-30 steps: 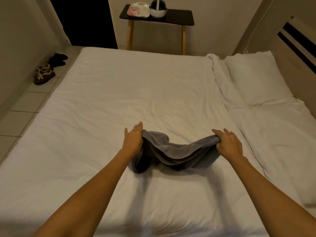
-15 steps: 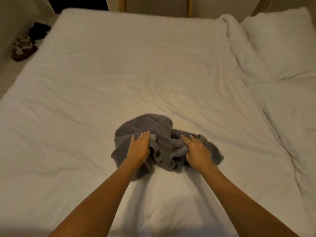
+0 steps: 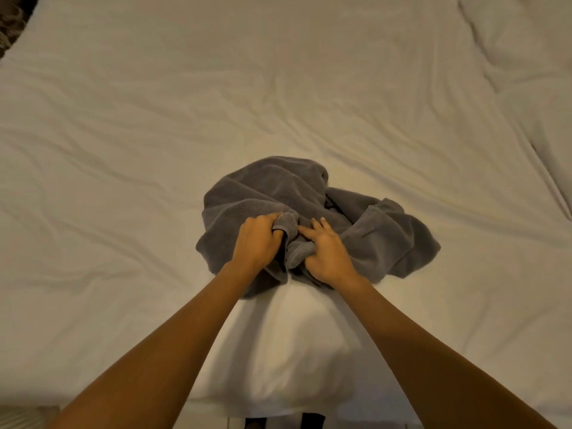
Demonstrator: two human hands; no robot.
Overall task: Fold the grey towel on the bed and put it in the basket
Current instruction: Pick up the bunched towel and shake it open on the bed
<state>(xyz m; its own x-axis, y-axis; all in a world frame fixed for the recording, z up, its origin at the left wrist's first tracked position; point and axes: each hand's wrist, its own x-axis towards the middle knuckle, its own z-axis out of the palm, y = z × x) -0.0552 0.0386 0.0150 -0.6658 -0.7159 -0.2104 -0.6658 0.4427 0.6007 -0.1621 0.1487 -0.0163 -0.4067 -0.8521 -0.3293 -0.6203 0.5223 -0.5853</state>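
Observation:
The grey towel (image 3: 272, 196) lies crumpled in a heap on the white bed (image 3: 216, 103), near the front edge. My left hand (image 3: 255, 239) grips a fold of the towel, with cloth wrapped over its fingers. Beside it, my right hand (image 3: 328, 252) rests on the towel's middle, its fingers spread and its thumb tucked into a fold. The two hands are almost touching. No basket is in view.
The white sheet spreads wide around the towel on all sides. White bedding is bunched at the right edge (image 3: 532, 57). A dark patch of floor with shoes shows at the top left corner (image 3: 9, 23).
My hands have come together from the towel's two ends to its middle, and the stretched towel has collapsed into a heap. My view has tilted down, closer to the bed.

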